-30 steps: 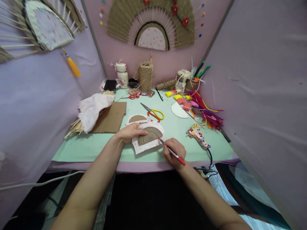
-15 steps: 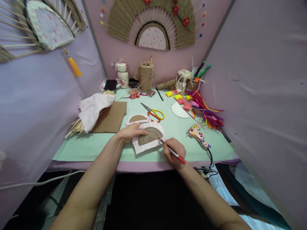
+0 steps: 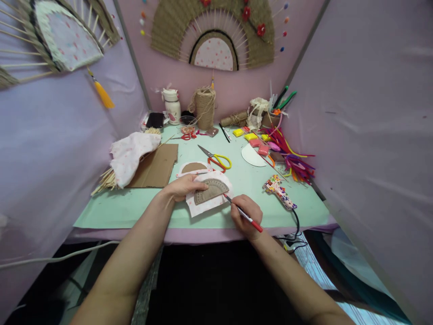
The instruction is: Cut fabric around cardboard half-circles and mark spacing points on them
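Note:
A brown half-round cardboard piece (image 3: 211, 191) lies on a white spotted cloth (image 3: 206, 207) near the front edge of the green table (image 3: 135, 205). My left hand (image 3: 182, 186) presses flat on the cloth and the cardboard's left end, fingers stretched out. My right hand (image 3: 246, 216) is closed on a red and white pen (image 3: 244, 215), whose tip touches the cloth at the cardboard's right corner.
Scissors (image 3: 216, 159) with orange and yellow handles lie behind the cloth, beside another half-round piece (image 3: 193, 168). A cardboard sheet (image 3: 156, 167), folded cloth (image 3: 130, 155) and sticks lie left. A patterned glue gun (image 3: 279, 192), pipe cleaners (image 3: 292, 158) and a twine spool (image 3: 204, 108) stand right and back.

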Tool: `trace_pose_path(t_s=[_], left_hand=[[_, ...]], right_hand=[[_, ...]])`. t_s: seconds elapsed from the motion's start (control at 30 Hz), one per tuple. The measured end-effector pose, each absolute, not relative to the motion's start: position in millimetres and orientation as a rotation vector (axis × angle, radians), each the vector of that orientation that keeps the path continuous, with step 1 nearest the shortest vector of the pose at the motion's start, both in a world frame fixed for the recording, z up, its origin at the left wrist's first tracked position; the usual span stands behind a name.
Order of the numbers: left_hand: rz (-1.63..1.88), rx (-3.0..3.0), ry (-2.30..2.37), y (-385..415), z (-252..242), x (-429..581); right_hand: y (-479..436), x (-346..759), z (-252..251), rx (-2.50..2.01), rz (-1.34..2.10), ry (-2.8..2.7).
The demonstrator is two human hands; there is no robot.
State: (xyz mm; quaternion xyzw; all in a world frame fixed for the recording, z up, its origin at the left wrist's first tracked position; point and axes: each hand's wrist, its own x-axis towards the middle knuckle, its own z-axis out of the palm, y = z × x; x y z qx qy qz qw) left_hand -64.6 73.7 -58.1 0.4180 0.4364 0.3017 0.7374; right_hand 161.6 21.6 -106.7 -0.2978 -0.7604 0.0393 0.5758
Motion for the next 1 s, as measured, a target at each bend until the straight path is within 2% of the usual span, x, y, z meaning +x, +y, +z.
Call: trace_pose_path(t_s=[0.57, 1.0], left_hand=[[0.685, 0.935, 0.973, 74, -60, -64], [0.649, 0.93, 0.952, 73, -60, -63]], right_hand=[[20, 162, -104, -0.761, 0.142, -1.806], [3, 136, -102, -0.551, 0.23, -1.872]])
